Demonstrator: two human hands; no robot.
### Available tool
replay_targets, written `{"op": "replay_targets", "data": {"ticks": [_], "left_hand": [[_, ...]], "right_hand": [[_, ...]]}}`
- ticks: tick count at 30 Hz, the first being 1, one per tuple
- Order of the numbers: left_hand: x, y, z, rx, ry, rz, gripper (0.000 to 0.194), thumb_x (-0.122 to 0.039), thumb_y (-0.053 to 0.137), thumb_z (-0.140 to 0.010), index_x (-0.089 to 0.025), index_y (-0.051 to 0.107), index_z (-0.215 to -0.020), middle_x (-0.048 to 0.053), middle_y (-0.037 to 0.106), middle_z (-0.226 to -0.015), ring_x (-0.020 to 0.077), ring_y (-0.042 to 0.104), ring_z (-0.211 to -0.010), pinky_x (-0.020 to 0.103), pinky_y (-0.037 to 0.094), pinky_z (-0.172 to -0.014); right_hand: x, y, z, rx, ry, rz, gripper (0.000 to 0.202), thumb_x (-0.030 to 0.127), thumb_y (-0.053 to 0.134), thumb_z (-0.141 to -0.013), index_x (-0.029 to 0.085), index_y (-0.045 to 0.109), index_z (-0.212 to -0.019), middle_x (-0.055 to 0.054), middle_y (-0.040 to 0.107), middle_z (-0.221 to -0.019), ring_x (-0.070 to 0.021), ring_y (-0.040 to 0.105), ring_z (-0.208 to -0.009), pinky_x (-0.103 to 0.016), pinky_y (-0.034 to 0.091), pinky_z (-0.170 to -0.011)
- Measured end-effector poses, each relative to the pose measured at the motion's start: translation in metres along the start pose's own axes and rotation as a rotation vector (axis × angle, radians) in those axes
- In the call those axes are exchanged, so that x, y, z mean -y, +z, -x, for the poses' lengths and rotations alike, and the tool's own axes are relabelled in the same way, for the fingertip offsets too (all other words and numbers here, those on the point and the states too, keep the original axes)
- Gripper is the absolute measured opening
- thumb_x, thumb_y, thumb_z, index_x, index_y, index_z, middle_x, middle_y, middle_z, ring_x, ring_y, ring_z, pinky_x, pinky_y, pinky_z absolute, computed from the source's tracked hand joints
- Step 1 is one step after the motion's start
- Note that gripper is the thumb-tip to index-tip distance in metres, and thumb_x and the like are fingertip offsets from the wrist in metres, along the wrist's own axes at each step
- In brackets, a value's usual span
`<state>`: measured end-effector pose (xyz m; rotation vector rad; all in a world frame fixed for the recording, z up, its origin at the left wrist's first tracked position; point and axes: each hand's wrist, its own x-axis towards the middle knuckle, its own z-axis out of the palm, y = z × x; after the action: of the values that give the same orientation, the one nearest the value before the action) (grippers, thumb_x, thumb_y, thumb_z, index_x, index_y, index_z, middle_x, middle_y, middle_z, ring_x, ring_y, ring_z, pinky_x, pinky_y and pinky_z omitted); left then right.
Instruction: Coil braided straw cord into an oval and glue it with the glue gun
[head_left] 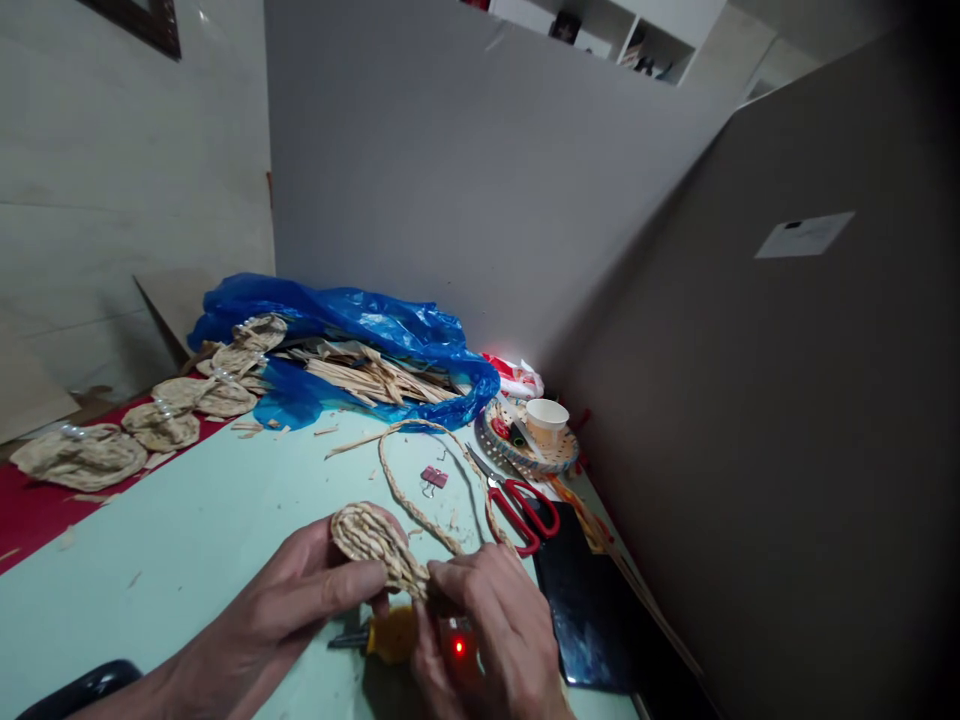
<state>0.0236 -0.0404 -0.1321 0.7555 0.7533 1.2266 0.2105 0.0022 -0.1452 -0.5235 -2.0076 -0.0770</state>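
A coiled piece of braided straw [367, 535] is held between both hands above the pale green table top. My left hand [311, 590] grips its rounded end, thumb across the front. My right hand [491, 620] pinches its narrow end at the right. From there a long straw braid [401, 490] loops away over the table. Below the hands lies a tool with a yellow handle [391, 634] and a dark tip. A red light glows beside my right hand, on something I cannot make out. Red-handled scissors [517, 510] lie open just beyond that hand.
Finished-looking straw pieces with beads [161, 425] line the left edge. A blue plastic bag [360, 315] of straw strips lies at the back. A basket [525, 458] with a paper cup [547, 420], a pink binder clip [433, 477] and a black tablet-like slab [589, 610] are nearby.
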Motion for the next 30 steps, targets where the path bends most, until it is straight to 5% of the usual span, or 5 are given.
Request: {"op": "replay_targets", "data": {"ticks": [9,16,20,25,30], "left_hand": [[0.001,-0.010,0.001,-0.115,0.070,-0.133,0.055,-0.053,0.082,-0.074,-0.022,0.076,-0.120,0.013,0.083,-0.105,0.0392,0.074,-0.111,0.054,0.060,-0.098],[-0.007,-0.008,-0.002,-0.174,0.066,-0.037,0.057,-0.025,0.087,-0.072,-0.034,0.073,-0.126,0.002,0.080,-0.121,0.0339,0.069,-0.122,0.042,0.056,-0.105],[-0.011,-0.010,-0.005,-0.132,0.057,0.018,0.056,-0.026,0.084,-0.081,-0.037,0.068,-0.133,0.000,0.079,-0.128,0.0317,0.069,-0.125,0.041,0.054,-0.109],[-0.011,-0.014,0.002,-0.161,0.088,-0.024,0.048,-0.029,0.084,-0.081,-0.033,0.072,-0.127,0.002,0.079,-0.130,0.0337,0.067,-0.128,0.040,0.057,-0.106],[-0.007,-0.018,0.005,-0.139,0.035,-0.013,0.054,-0.028,0.081,-0.084,-0.035,0.066,-0.136,0.002,0.075,-0.138,0.0332,0.064,-0.131,0.039,0.057,-0.104]], "right_hand": [[0.012,0.009,0.012,0.014,0.126,-0.023,0.027,0.013,0.059,-0.093,0.017,0.063,-0.120,-0.007,0.075,-0.086,-0.0221,0.061,-0.067,-0.037,0.049,-0.067],[0.015,0.009,0.008,-0.002,0.087,-0.079,0.034,0.018,0.052,-0.099,0.011,0.060,-0.131,-0.011,0.079,-0.090,-0.0226,0.064,-0.068,-0.039,0.054,-0.066],[0.015,0.011,0.008,-0.001,0.109,-0.182,0.039,0.022,0.049,-0.103,0.012,0.055,-0.140,-0.012,0.079,-0.094,-0.0210,0.064,-0.071,-0.034,0.056,-0.065],[0.011,0.004,0.010,0.084,0.147,-0.222,0.047,0.032,0.047,-0.105,0.015,0.047,-0.150,-0.010,0.076,-0.087,-0.0227,0.068,-0.071,-0.034,0.060,-0.064],[0.011,-0.013,0.016,0.319,0.319,-0.371,0.076,0.031,0.066,-0.101,0.021,0.027,-0.165,-0.012,0.077,-0.128,-0.0294,0.077,-0.111,-0.035,0.068,-0.088]]}}
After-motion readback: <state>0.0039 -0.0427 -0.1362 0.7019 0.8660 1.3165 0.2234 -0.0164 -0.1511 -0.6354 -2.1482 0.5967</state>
